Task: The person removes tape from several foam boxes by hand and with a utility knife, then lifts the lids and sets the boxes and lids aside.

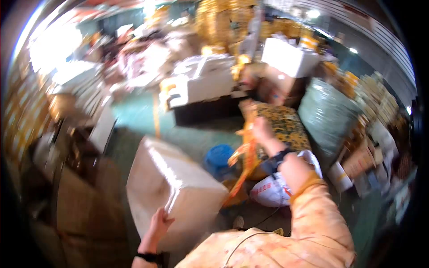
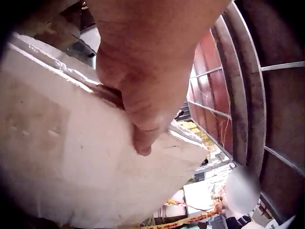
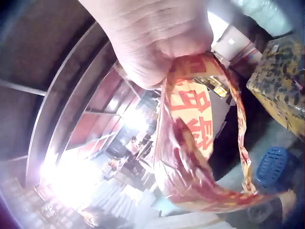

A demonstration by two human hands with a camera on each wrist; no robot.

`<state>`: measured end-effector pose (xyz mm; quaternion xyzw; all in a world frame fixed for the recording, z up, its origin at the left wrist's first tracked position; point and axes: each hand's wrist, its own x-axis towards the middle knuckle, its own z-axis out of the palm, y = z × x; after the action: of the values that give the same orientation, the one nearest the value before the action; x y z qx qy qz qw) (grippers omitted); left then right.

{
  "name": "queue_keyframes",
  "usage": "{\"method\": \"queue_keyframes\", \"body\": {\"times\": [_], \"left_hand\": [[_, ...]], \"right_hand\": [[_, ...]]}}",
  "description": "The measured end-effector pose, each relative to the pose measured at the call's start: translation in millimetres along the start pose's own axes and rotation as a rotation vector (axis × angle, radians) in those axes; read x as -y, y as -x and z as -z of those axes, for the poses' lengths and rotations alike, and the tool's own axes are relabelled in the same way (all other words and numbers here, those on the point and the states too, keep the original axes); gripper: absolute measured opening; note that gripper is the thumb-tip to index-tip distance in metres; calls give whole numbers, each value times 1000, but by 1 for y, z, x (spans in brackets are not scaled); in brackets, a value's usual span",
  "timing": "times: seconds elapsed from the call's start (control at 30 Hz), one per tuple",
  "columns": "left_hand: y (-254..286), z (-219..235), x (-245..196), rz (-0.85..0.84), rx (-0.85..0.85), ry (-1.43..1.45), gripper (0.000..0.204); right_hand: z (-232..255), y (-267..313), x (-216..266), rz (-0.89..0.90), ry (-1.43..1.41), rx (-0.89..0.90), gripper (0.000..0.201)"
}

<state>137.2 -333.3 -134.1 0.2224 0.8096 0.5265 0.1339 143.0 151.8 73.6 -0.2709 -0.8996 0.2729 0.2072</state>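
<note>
A large white foam box (image 1: 192, 192) stands tilted in front of the person, and the left hand (image 1: 160, 223) grips its near top edge. In the left wrist view the left hand (image 2: 143, 105) has its thumb against the box's pale side (image 2: 86, 157). Raised away from the box, the right hand (image 1: 263, 129) holds a crumpled orange-yellow strip (image 1: 246, 161) that hangs toward the box. The right wrist view shows the right hand (image 3: 162, 52) curled round the strip (image 3: 190, 176), which loops below and carries red lettering.
A blue plastic basket (image 1: 219, 156) sits on the floor behind the box. To the right are a black-and-yellow patterned bundle (image 1: 281, 125), a white sack (image 1: 270, 192) and a large pale green bag (image 1: 328, 116). Cardboard (image 1: 89, 201) stands at the left; more foam boxes (image 1: 201, 87) are farther back.
</note>
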Motion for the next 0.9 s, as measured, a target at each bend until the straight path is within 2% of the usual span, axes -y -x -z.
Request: {"method": "queue_keyframes", "body": {"times": [0.03, 0.07, 0.13, 0.17, 0.2, 0.27, 0.33, 0.37, 0.47, 0.5, 0.53, 0.6, 0.67, 0.7, 0.8, 0.9], "left_hand": [[10, 13, -47, -30, 43, -139, 32], [16, 16, -42, -24, 70, -125, 29], [33, 14, -63, 39, 106, -125, 38], [37, 9, -64, 36, 123, -157, 41], [40, 5, -64, 26, 148, -187, 45], [48, -4, -59, 12, 160, -244, 44], [53, -9, -56, -20, 147, -225, 44], [56, -13, -57, -122, 88, -204, 43], [73, -24, -68, -87, 131, -179, 42], [81, -31, -65, -118, 165, -266, 42], [90, -36, -66, -155, 154, -226, 42], [102, -43, -66, -152, 177, -204, 41], [110, -43, -78, -94, 252, -193, 31], [108, -39, -95, -56, 333, -174, 31], [117, -42, -89, -185, 284, -163, 31], [128, -43, -79, -98, 271, -171, 30]], "right_hand": [[-17, -7, -30, 159, -250, -200, 10], [-33, -38, -85, 79, -69, -177, 9], [-38, -13, -70, 171, -376, -67, 13], [-46, -10, -69, 262, -325, 140, 12], [-64, 10, -41, 219, -799, 337, 10], [-69, 41, -2, 362, -230, 277, 15], [-97, 53, 21, 350, -154, 330, 21], [-102, 57, 36, 261, -210, 392, 21], [-119, 59, 69, 322, -198, 362, 25], [-127, 56, 75, 321, -169, 365, 28], [-138, 51, 81, 322, -141, 367, 30], [-152, 46, 100, 321, -17, 424, 40], [-189, 37, 98, 390, 48, 418, 49], [-186, 44, 113, 398, 119, 523, 53], [-209, 52, 124, 459, 222, 617, 36], [-237, 48, 113, 462, 90, 594, 24]]}}
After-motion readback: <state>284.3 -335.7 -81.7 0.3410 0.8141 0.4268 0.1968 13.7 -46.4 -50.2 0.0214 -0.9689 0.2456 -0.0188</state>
